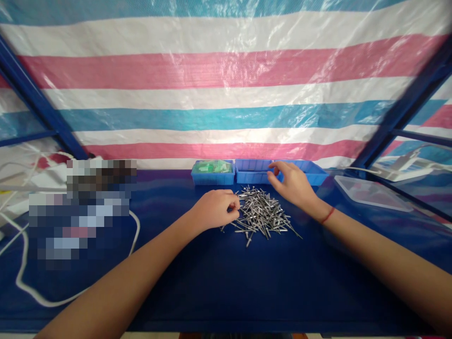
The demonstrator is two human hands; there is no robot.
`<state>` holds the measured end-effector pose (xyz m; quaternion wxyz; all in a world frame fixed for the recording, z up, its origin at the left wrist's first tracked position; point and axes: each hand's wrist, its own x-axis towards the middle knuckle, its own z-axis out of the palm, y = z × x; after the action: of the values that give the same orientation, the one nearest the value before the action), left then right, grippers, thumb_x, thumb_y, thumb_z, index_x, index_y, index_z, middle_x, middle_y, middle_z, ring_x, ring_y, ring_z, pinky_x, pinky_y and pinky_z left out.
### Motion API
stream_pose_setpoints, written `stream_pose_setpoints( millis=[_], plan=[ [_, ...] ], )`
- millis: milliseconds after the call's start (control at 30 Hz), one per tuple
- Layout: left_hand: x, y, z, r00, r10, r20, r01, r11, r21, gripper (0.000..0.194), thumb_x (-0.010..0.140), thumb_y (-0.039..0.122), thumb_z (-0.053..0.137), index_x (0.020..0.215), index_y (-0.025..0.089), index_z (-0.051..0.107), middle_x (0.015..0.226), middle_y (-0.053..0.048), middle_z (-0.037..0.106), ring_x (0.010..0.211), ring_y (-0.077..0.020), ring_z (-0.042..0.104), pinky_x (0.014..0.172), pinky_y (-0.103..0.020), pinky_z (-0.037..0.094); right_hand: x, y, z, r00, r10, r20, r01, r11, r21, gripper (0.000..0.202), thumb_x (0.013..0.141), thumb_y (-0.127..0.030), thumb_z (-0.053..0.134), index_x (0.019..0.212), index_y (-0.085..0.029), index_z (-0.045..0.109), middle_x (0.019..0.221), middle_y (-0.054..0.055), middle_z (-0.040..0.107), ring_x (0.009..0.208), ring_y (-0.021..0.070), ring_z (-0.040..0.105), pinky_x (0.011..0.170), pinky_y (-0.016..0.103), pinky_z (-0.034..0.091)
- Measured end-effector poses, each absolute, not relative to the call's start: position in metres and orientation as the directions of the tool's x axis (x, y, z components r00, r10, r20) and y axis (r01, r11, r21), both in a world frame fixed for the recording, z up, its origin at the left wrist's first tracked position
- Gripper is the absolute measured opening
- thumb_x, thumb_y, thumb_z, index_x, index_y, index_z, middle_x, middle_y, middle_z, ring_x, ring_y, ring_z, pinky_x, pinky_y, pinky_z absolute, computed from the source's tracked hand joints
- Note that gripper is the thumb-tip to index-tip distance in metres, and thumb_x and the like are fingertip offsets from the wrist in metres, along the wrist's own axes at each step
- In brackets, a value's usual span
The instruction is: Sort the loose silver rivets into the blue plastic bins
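A loose pile of silver blind rivets lies on the dark blue tabletop. At the pile's left edge is my left hand, its fingers curled and closed; what they hold, if anything, is hidden. My right hand hovers behind the pile, by the blue bins, with thumb and fingers apart and nothing visible between them. Behind it stand a middle blue bin and a right blue bin, the latter partly covered by the hand. A left blue bin holds green and clear plastic packets.
A clear plastic lid lies at the right. White cable loops across the left side, near a blurred-out patch. Blue metal posts flank the table, and a striped plastic sheet hangs behind it.
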<state>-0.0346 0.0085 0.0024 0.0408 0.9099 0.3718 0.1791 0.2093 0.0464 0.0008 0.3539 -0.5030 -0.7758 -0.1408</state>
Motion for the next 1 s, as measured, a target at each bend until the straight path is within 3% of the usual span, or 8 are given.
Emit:
stream_pose_setpoints(
  millis=[167,333,567,800,867,1000],
  plan=[
    [-0.034,0.01,0.002,0.687,0.682,0.25,0.666,-0.729,0.159,0.02,0.079,0.017,0.05,0.083,0.02,0.069,0.076,0.0,0.059,0.064,-0.0123,0.056,0.059,-0.022,0.039,0.206,0.015,-0.008,-0.246,0.722,0.647,0.821,0.51,-0.257,0.02,0.085,-0.026,0.048,0.098,-0.017,0.06,0.078,0.006,0.064,0.076,0.0218,0.058,0.073,0.034,0.044],
    [-0.031,0.012,-0.001,0.699,0.68,0.221,0.662,-0.733,0.159,0.025,0.089,0.022,0.046,0.098,0.022,0.07,0.09,-0.003,0.062,0.078,-0.0143,0.061,0.071,-0.024,0.044,0.199,0.002,-0.015,-0.212,0.779,0.59,0.793,0.49,-0.362,0.019,0.084,-0.025,0.051,0.098,-0.017,0.06,0.077,0.004,0.064,0.073,0.0193,0.059,0.067,0.03,0.043],
    [-0.028,0.009,0.001,0.576,0.807,0.128,0.787,-0.59,0.181,0.02,0.088,0.031,0.051,0.091,0.024,0.069,0.097,-0.002,0.06,0.081,-0.0165,0.062,0.071,-0.026,0.044,0.192,-0.003,-0.015,-0.246,0.772,0.586,0.756,0.531,-0.382,0.017,0.084,-0.024,0.051,0.096,-0.018,0.061,0.073,0.002,0.064,0.07,0.0173,0.059,0.065,0.028,0.044],
    [-0.022,0.001,0.001,0.641,0.685,0.345,0.711,-0.7,0.069,0.022,0.094,0.026,0.04,0.092,0.016,0.061,0.094,-0.006,0.06,0.089,-0.019,0.058,0.08,-0.031,0.043,0.187,-0.012,-0.01,-0.292,0.738,0.608,0.687,0.604,-0.404,0.012,0.085,-0.024,0.053,0.087,-0.019,0.063,0.082,0.005,0.068,0.074,0.0181,0.06,0.071,0.032,0.046],
    [-0.017,-0.002,0.003,0.627,0.684,0.373,0.7,-0.705,0.115,0.022,0.095,0.025,0.038,0.093,0.017,0.058,0.089,-0.004,0.062,0.085,-0.0183,0.06,0.078,-0.031,0.043,0.183,-0.017,-0.007,-0.33,0.724,0.605,0.643,0.642,-0.418,0.013,0.086,-0.026,0.053,0.089,-0.019,0.063,0.084,0.005,0.069,0.078,0.0188,0.061,0.074,0.033,0.047],
    [-0.011,-0.01,0.006,0.555,0.691,0.462,0.593,-0.719,0.363,0.014,0.093,0.024,0.045,0.091,0.019,0.057,0.088,-0.001,0.064,0.082,-0.0144,0.061,0.076,-0.026,0.045,0.179,-0.023,-0.005,-0.388,0.738,0.552,0.573,0.663,-0.483,0.017,0.089,-0.03,0.05,0.087,-0.02,0.064,0.09,0.005,0.069,0.083,0.0185,0.06,0.076,0.033,0.046]
  ],
)
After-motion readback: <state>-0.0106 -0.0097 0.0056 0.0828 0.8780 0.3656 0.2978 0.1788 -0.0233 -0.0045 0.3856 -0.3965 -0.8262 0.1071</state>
